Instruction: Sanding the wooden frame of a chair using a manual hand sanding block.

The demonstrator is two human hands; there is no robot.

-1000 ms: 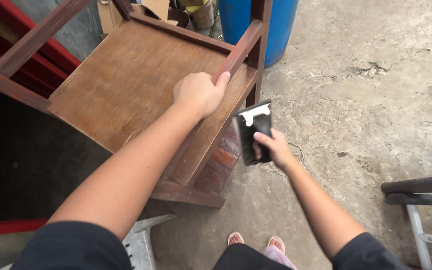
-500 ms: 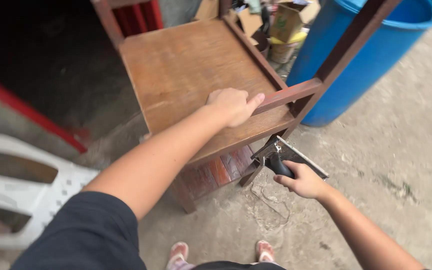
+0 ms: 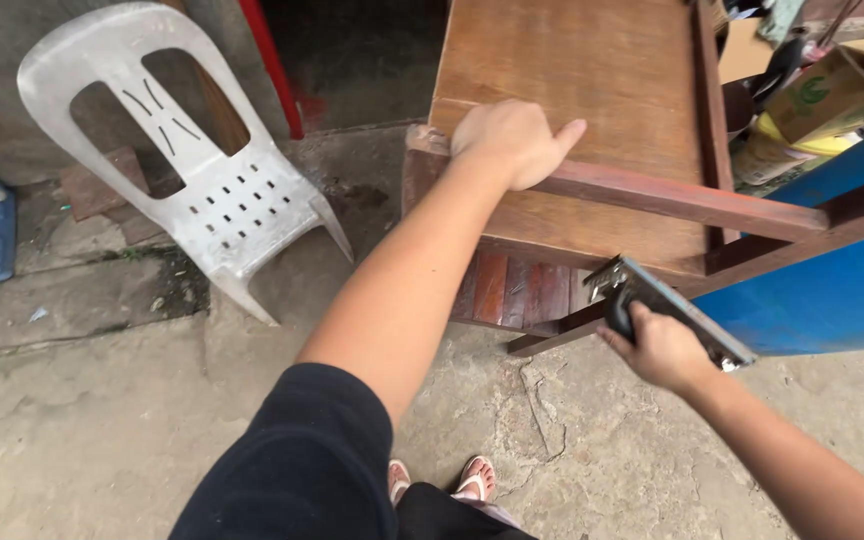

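Note:
A brown wooden piece of furniture [image 3: 572, 60] lies tipped on the concrete floor, its flat panel facing up. My left hand [image 3: 512, 140] grips a reddish wooden rail [image 3: 692, 200] that crosses it. My right hand [image 3: 657, 345] is closed on the black handle of a flat metal scraper-like tool [image 3: 682, 310], held against the lower front edge of the furniture, near the slatted reddish side [image 3: 512, 290].
A white plastic chair [image 3: 202, 190] lies tipped to the left. A blue barrel [image 3: 832, 290] stands at the right, with cardboard boxes [image 3: 832, 80] and clutter behind it. A red post [image 3: 267, 60] rises at the back. My feet in sandals [image 3: 442, 480] are below.
My view has swung left, bringing the white chair fully into sight. My left hand keeps its hold on the rail. The tool in my right hand has moved closer to the furniture's lower edge.

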